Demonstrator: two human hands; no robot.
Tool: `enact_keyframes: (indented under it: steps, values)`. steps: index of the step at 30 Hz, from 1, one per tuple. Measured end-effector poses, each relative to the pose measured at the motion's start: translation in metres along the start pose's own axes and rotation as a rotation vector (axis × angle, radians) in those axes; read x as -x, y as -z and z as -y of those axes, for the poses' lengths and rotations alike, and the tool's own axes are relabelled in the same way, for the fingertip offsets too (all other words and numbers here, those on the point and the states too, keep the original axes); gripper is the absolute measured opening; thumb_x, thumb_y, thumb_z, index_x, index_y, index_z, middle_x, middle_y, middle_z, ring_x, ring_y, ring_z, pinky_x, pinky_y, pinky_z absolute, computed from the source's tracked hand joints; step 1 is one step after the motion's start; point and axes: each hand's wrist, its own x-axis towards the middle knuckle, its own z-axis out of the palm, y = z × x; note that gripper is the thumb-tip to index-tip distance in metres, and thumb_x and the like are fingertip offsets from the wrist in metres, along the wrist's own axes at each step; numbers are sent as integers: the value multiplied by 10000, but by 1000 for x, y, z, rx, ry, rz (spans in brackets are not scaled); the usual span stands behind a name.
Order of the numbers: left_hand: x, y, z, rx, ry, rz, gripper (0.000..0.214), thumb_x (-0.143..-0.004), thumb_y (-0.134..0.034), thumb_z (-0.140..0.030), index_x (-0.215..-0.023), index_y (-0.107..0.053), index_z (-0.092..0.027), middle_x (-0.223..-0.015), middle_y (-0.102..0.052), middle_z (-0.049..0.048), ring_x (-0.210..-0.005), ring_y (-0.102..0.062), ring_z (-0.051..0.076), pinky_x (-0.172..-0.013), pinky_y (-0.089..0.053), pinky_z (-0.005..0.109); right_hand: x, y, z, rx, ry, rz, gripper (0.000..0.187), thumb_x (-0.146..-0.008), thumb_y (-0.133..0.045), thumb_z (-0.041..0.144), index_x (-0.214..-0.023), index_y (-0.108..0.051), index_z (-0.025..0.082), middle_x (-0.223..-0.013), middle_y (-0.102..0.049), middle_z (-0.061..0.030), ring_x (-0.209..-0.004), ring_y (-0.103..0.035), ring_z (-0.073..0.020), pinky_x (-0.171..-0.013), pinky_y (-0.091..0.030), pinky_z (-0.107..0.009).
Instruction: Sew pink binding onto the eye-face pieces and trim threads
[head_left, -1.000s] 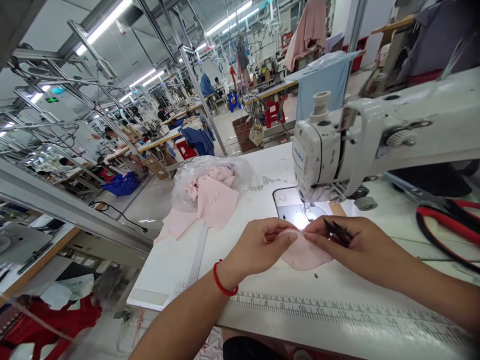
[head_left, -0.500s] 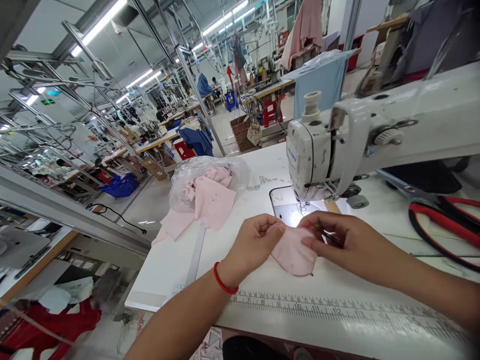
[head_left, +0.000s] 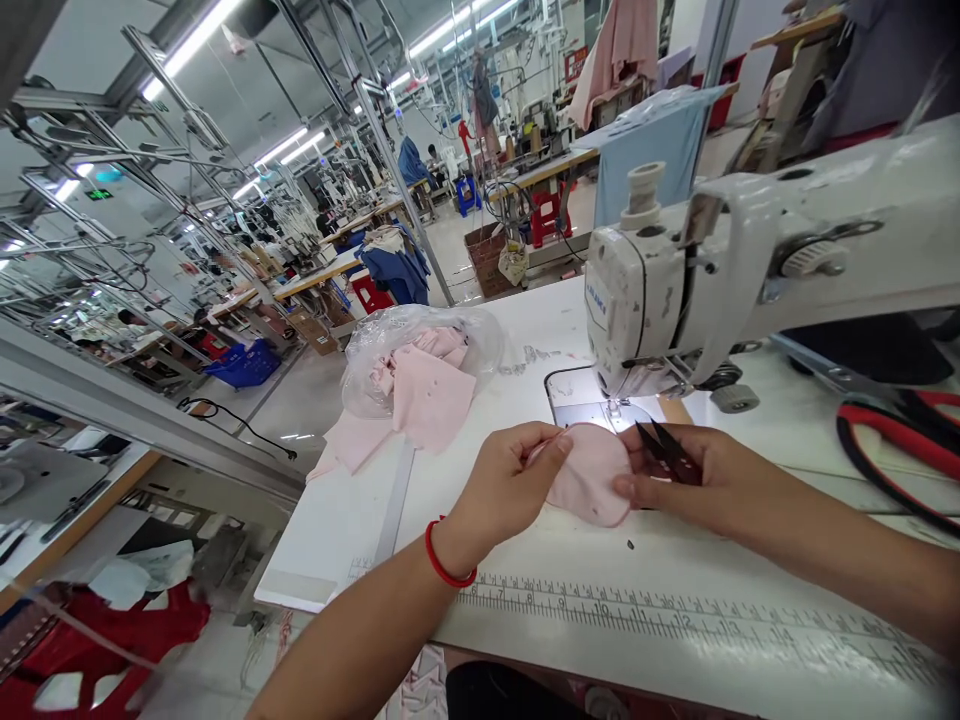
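A small rounded piece of pale pink fabric [head_left: 591,476] is held up between my hands, just in front of the sewing machine's needle area. My left hand [head_left: 511,478] pinches its left edge with the thumb and fingers. My right hand [head_left: 694,480] holds its right edge and also has small black thread snips [head_left: 666,451] in the palm, blades pointing left. The fabric's underside is hidden from this angle.
A white Juki sewing machine [head_left: 637,290] stands just beyond the hands. On the white table [head_left: 480,330] lie a plastic bag of pink fabric pieces [head_left: 420,365], a steel ruler [head_left: 394,515], and red-handled shears [head_left: 900,450]. A measuring scale [head_left: 675,618] runs along the near edge.
The fabric has turned and now looks rounder, held a little higher. The black snips, hidden half a second ago, show again in my right hand. My hands have moved slightly closer together.
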Motion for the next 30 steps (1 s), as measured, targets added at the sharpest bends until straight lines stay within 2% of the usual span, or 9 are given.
enact_keyframes:
  steps: [2, 6, 8, 11, 13, 21, 24, 27, 30]
  values:
    - [1, 0, -2, 29, 29, -20, 379, -934, -712, -530, -950, -755, -154, -890, -675, 44, -825, -570, 161, -753, -446, 297, 0, -1, -2, -40, -37, 23, 484, -692, -950, 684, -869, -782, 266, -767, -766, -41, -696, -724, -235, -643, -629, -368]
    - [1, 2, -4, 111, 165, 132, 455, -735, -934, -442, -1011, -737, -140, -915, -696, 40, -806, -594, 155, -740, -466, 291, 0, -2, 3, -136, -97, 25, 463, -649, -1011, 594, -869, -771, 265, -793, -792, -38, -717, -741, -239, -668, -631, -366]
    - [0, 3, -2, 110, 178, 168, 450, -685, -960, -365, -990, -724, -134, -877, -678, 23, -766, -575, 136, -713, -445, 280, 4, -4, 13, -185, -128, -8, 452, -655, -1013, 584, -865, -762, 272, -771, -790, -30, -737, -752, -253, -703, -644, -385]
    - [1, 2, 0, 126, 157, 101, 383, -743, -898, -327, -1022, -719, -134, -887, -682, 22, -766, -588, 136, -730, -462, 290, 10, -7, 28, -251, -178, -55, 481, -668, -993, 615, -920, -762, 277, -755, -780, -18, -792, -766, -266, -802, -657, -416]
    - [1, 2, 0, 117, 138, 54, 384, -761, -881, -315, -1065, -727, -139, -934, -704, 36, -805, -617, 153, -766, -488, 310, 13, -9, 32, -228, -199, -59, 557, -608, -1019, 612, -966, -766, 269, -814, -790, -24, -818, -764, -259, -821, -650, -399]
    - [4, -2, -3, 87, 84, -1, 236, -845, -820, -290, -1019, -737, -154, -857, -672, 6, -745, -569, 124, -703, -458, 267, 0, -2, 5, -91, -100, -73, 647, -518, -1015, 703, -890, -725, 261, -793, -739, -40, -701, -688, -235, -649, -614, -371]
    - [4, -3, -5, 101, 126, 60, 373, -783, -902, -305, -1084, -734, -165, -785, -633, -31, -668, -520, 97, -636, -408, 245, 0, -2, 2, -115, -93, -39, 603, -561, -1014, 657, -904, -718, 261, -804, -735, -37, -730, -695, -235, -671, -611, -364]
    - [3, -6, -5, 150, 181, 137, 653, -602, -1038, -301, -1156, -718, -171, -753, -649, -51, -665, -553, 95, -651, -431, 244, 2, -4, 7, -154, -82, 4, 534, -594, -1011, 603, -853, -697, 258, -753, -688, -9, -691, -662, -202, -629, -561, -324]
    - [2, -11, -3, 196, 188, 136, 675, -528, -1074, -301, -1086, -722, -160, -750, -698, -35, -705, -604, 103, -694, -475, 251, 4, -6, 12, -167, -86, -3, 454, -637, -1005, 531, -819, -693, 255, -715, -640, 20, -642, -610, -160, -602, -505, -293]
